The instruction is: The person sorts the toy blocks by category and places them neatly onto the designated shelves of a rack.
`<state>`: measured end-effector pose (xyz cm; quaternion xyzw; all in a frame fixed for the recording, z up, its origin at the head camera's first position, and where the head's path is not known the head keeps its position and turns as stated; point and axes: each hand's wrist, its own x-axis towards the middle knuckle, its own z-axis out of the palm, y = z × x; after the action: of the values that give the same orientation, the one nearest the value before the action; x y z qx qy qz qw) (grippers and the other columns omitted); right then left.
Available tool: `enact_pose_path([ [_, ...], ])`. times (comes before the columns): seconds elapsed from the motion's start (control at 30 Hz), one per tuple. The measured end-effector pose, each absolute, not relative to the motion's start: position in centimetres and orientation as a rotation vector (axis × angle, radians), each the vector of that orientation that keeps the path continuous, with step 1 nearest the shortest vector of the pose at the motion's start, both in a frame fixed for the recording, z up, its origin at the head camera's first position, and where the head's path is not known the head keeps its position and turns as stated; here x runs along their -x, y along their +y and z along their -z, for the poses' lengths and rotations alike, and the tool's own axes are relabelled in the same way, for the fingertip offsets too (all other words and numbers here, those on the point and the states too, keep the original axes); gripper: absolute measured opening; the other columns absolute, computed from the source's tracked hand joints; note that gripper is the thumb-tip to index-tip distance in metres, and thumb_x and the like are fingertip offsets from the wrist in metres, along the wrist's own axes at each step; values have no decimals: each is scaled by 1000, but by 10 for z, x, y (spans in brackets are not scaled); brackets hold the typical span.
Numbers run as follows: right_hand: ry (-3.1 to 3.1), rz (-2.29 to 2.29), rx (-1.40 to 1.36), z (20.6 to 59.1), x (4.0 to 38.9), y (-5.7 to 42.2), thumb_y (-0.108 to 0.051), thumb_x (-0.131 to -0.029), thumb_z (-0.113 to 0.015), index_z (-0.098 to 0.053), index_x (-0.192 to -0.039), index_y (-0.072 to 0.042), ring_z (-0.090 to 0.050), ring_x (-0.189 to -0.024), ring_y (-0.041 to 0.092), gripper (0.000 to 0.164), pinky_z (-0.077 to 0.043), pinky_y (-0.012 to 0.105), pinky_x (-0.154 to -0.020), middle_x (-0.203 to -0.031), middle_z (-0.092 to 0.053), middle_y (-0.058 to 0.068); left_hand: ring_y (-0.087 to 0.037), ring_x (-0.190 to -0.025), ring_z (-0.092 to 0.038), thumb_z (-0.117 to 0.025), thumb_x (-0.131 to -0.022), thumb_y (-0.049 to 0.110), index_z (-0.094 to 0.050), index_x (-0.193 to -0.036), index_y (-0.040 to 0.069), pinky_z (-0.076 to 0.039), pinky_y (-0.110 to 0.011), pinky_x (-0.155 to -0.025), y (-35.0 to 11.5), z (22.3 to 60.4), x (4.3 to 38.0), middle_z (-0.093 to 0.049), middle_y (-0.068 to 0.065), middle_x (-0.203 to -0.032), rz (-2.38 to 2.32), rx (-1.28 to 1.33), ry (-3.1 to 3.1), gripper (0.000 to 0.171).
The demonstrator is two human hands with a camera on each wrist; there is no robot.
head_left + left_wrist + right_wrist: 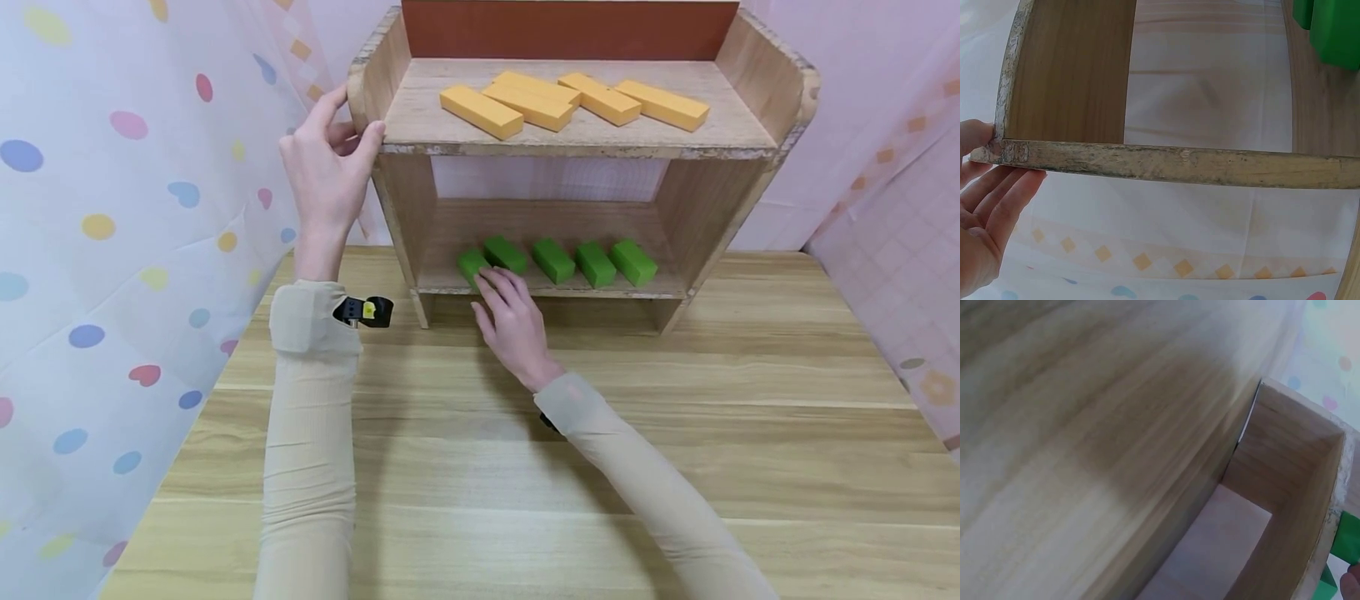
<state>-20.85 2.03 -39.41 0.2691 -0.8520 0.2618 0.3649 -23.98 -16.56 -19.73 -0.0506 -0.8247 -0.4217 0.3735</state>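
Observation:
My left hand (pixel 327 162) grips the left side panel of a small wooden shelf (pixel 577 152), thumb at the front edge and fingers around the outer side. In the left wrist view, the left hand (pixel 988 215) holds the panel's worn edge (pixel 1179 164). On the lower board, several green blocks (pixel 553 261) stand in a row. My right hand (pixel 516 325) reaches to the leftmost green block (pixel 471 265), fingertips touching it and thumb apart below. Only a fingertip of that hand shows in the right wrist view, beside a green block (pixel 1346 539).
Several yellow blocks (pixel 480 112) lie on the upper board, two of them overlapping. The shelf stands at the back of a wood-grain table (pixel 450 467). A dotted curtain (pixel 97 275) hangs at the left, and a pale patterned one (pixel 900 167) at the right.

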Motion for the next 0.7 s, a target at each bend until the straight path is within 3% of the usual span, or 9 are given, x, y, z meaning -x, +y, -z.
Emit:
enact_pose_path([
  [0.37, -2423, -592, -768, 384, 215, 12, -21, -96, -55, -50, -135, -1, -39, -135, 28, 45, -37, 34, -110, -143, -48, 12, -20, -98, -69, -65, -87, 24, -63, -124, 17, -54, -23, -85, -167, 198, 240, -72, -15, -105, 1058, 124, -2111, 38],
  [0.7, -2509, -667, -803, 378, 215, 16, -22, -98, -51, -43, -141, -1, -31, -141, 30, 49, -33, 37, -113, -150, -37, 12, -18, -100, -69, -65, -87, 24, -62, -125, 17, -53, -22, -86, -165, 198, 240, -71, -15, -108, 1082, 112, -2110, 38],
])
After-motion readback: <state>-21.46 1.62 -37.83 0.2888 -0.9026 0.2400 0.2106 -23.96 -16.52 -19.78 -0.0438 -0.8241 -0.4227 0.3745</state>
